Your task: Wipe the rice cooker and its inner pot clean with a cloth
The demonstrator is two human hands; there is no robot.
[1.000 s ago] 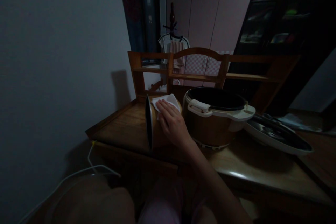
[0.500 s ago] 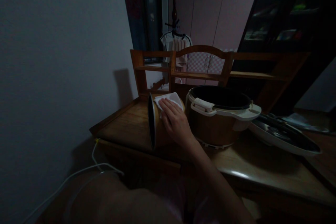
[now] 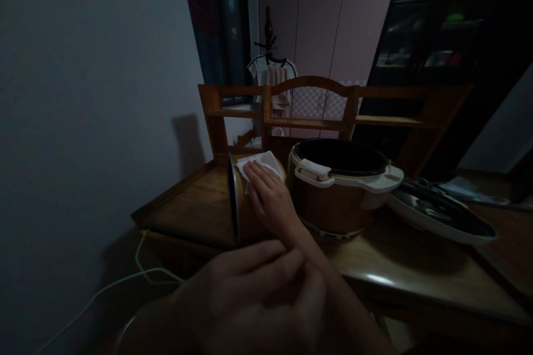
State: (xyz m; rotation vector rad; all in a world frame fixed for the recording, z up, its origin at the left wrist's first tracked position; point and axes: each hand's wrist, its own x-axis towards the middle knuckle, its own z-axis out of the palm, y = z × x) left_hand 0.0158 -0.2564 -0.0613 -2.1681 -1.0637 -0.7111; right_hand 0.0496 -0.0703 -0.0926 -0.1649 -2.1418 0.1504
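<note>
A golden inner pot (image 3: 238, 221) lies on its side on the wooden desk (image 3: 195, 205), its mouth facing left. My right hand (image 3: 270, 199) rests on the pot's upper side, with a white cloth (image 3: 260, 162) pressed under its fingers. My left hand (image 3: 254, 294) is raised close to the camera at the bottom of the view, dark and blurred. Its fingers are stretched out and hold nothing, and it hangs just in front of my right forearm.
A rice cooker body (image 3: 337, 205) stands right of the pot, its hinged lid (image 3: 441, 213) lying open to the right. A wooden shelf rack (image 3: 316, 121) runs along the desk's back. A white cable (image 3: 125, 280) hangs off the desk's left front corner. A wall is at the left.
My left hand has come up into view at the bottom. My right hand stays on the cloth and pot, shifted only slightly.
</note>
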